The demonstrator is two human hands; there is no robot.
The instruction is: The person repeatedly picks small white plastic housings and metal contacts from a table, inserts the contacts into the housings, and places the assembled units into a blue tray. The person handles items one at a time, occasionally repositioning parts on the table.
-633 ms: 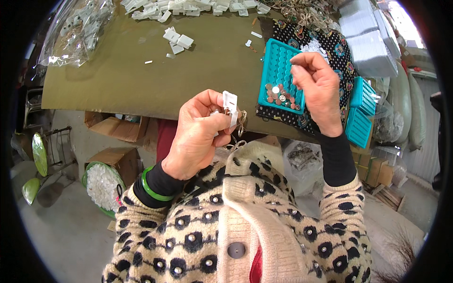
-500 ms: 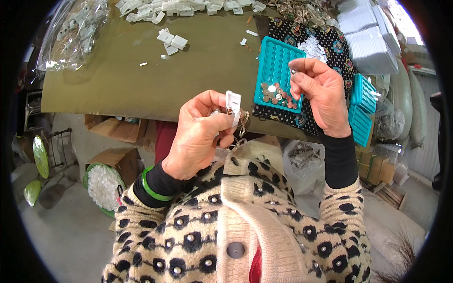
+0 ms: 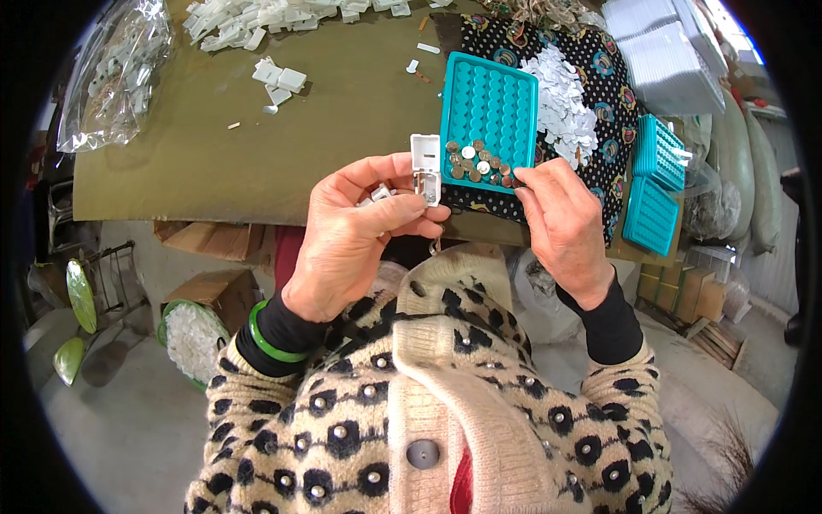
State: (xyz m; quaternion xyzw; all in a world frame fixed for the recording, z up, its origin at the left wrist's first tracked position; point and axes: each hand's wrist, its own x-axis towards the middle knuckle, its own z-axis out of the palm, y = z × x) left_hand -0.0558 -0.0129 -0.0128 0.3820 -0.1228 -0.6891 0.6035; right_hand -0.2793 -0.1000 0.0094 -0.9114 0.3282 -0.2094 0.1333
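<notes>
Right hand: moved toward the person, from the turquoise tray's right edge to its near corner; fingertips almost meet, but whether they pinch a disc, cannot tell.
Left hand: curled, gripping an open white case and small white pieces.
Case: now just beside the tray's left edge, hollow facing up; both hands flank the tray's near end.
Discs: loose in that end.
White tabs: on patterned cloth, now uncovered.
</notes>
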